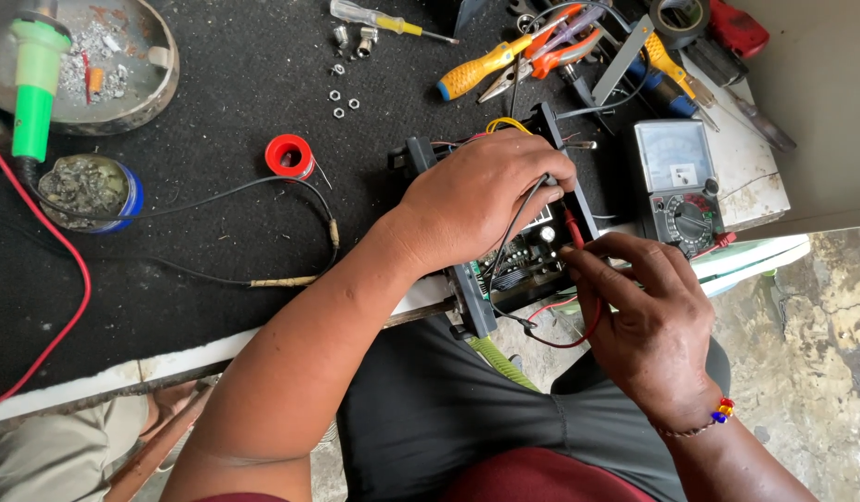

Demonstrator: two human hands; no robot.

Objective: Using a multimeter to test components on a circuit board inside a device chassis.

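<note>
**At the desk's near edge: two probes on an open circuit unit**

Over the near edge of the black-topped desk [216, 232] sits an open black circuit unit [528, 265]. Left hand [481, 200] rests on top of it, fingers closed round a black probe [548, 181]. Right hand [648, 321], just right of the unit, pinches a red probe [572, 228] against the board. Right of the unit lies a grey analog multimeter [679, 181]; far left, a green soldering iron [32, 88].

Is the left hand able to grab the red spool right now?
Probably not at once: the left hand is busy holding a black probe on the circuit board. The red spool lies in the open on the black mat.
</note>
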